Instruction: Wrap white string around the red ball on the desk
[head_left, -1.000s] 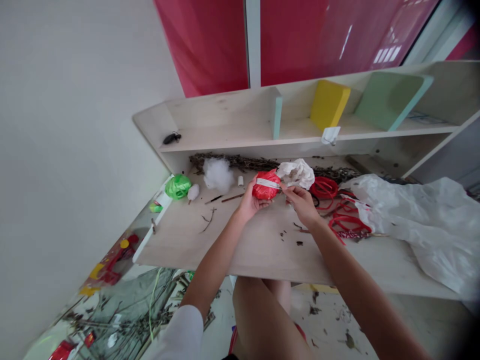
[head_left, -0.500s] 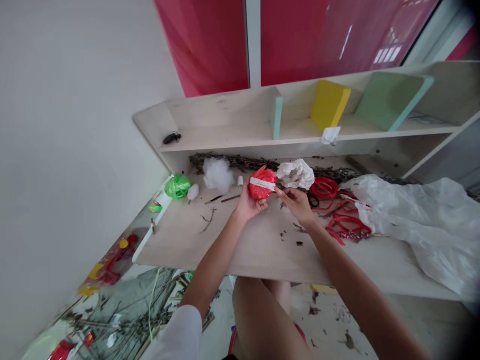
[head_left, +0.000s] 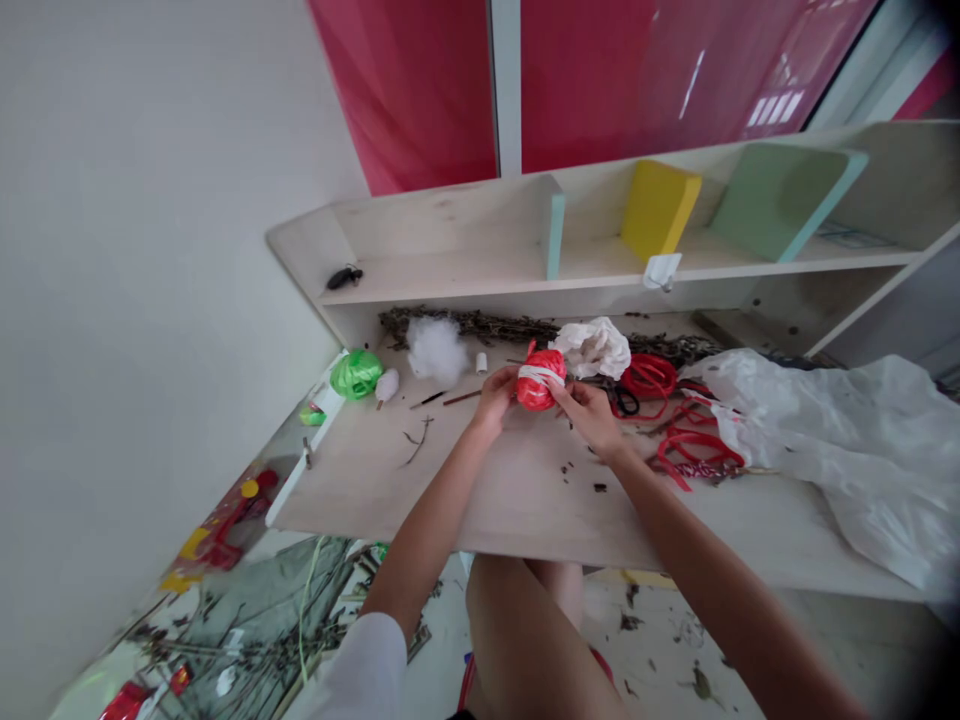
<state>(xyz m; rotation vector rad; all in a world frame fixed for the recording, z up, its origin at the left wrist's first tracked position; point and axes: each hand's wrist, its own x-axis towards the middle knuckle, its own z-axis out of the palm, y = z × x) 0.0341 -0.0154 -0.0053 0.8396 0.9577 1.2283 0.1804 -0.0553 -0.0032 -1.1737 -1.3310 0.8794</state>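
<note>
A round bundle of red plastic [head_left: 540, 382] with a white band around it sits between my hands, above the pale wooden board [head_left: 517, 500]. My left hand [head_left: 496, 396] grips it from the left, and my right hand [head_left: 589, 416] presses its fingers against its lower right side. Crumpled white plastic [head_left: 592, 348] lies just behind the bundle. Loops of red cord [head_left: 649, 378] lie to the right of my right hand. Part of the bundle is hidden by my fingers.
On the board are a green plastic ball [head_left: 356, 373], white cotton fluff [head_left: 436, 350] and dry twigs [head_left: 472, 325]. A large white plastic sheet [head_left: 832, 450] spreads at the right. A shelf [head_left: 450, 280] holding a yellow block [head_left: 660, 210] stands behind.
The red bundle has moved right and turned, with its white band now higher and more level. My hands have come closer together around it.
</note>
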